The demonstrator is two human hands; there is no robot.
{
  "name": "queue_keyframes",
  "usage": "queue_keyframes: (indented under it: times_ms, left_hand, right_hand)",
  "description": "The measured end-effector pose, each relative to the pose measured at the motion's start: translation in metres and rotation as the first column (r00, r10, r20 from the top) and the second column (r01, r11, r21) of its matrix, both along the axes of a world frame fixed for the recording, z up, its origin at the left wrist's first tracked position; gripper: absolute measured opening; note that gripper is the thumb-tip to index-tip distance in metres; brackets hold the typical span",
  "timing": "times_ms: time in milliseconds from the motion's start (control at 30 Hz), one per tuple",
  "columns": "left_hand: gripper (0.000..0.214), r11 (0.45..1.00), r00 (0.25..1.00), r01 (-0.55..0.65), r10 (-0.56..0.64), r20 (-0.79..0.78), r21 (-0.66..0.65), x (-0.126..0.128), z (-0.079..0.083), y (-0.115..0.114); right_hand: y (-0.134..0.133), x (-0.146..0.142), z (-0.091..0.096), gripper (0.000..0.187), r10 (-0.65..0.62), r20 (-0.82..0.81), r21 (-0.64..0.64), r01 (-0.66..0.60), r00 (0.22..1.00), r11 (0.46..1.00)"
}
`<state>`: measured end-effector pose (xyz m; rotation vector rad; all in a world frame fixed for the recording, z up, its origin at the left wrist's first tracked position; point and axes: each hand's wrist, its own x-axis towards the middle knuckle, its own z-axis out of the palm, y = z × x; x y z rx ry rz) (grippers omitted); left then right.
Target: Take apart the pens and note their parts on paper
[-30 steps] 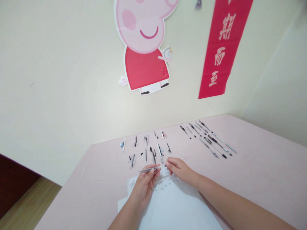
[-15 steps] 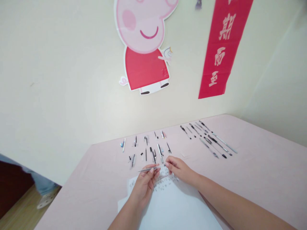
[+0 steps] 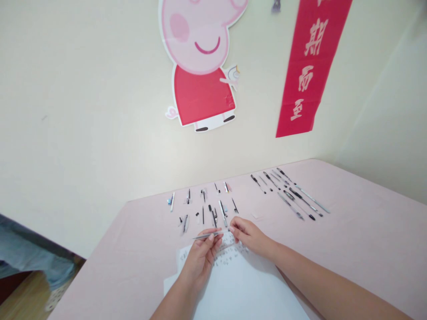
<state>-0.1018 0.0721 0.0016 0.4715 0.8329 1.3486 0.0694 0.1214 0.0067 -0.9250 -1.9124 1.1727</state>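
A slim pen (image 3: 200, 236) with a grey, pointed left end lies nearly level between my two hands. My left hand (image 3: 201, 256) is closed around its middle, with the thumb on top. At its right end, the fingers of my right hand (image 3: 246, 232) pinch the pen; the very tip there is partly hidden by them. Both hands are over sheets of white paper (image 3: 248, 289), whose upper part carries dark handwriting. Just beyond my hands lie a white and black pen (image 3: 223, 209) and a dark pen piece (image 3: 212, 217).
Pen parts and caps lie in small groups, among them a white pen (image 3: 172, 202). Several assembled pens (image 3: 298, 202) are lined up at the right on the pink tablecloth (image 3: 360, 240). A wall stands behind the table. Another person's leg (image 3: 36, 255) shows at lower left.
My hands and the pen stay almost in place. At the lower left, the other person's leg has moved further into view.
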Motion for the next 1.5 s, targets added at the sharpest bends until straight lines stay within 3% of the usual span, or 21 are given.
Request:
queue_keyframes:
  times_ms: [233, 433, 700, 1100, 1267, 1500]
  left_hand:
    - [0.015, 0.999, 0.999, 0.022, -0.021, -0.031, 0.031, 0.001, 0.002, -0.001]
    - [0.018, 0.998, 0.999, 0.031, -0.03, -0.028, 0.049, 0.0, 0.0, -0.001]
    - [0.014, 0.999, 1.0, 0.017, -0.016, -0.023, 0.05, -0.001, -0.001, 0.0]
    - [0.016, 0.994, 0.991, 0.014, 0.001, -0.131, 0.113, 0.0, -0.003, -0.003]
    - [0.016, 0.988, 0.98, 0.032, -0.002, -0.198, 0.152, 0.0, -0.007, -0.003]
    - [0.019, 0.982, 0.959, 0.037, 0.018, -0.284, 0.185, -0.001, -0.008, -0.004]
  right_hand:
    - [0.001, 0.0, -0.003, 0.045, -0.015, 0.06, 0.053, 0.011, 0.998, 0.999]
    - [0.0, -0.001, -0.004, 0.052, -0.007, 0.065, -0.026, 0.009, 0.998, 1.0]
    - [-0.001, 0.001, 0.001, 0.044, 0.02, 0.024, 0.017, -0.021, 1.0, 1.0]
    - [-0.003, -0.001, -0.001, 0.047, -0.006, 0.055, 0.032, 0.004, 0.998, 0.999]
    - [0.001, -0.002, -0.01, 0.051, 0.03, -0.032, -0.124, -0.034, 0.999, 0.992]
    - [0.004, -0.005, -0.016, 0.053, 0.055, -0.192, -0.372, -0.125, 0.98, 0.92]
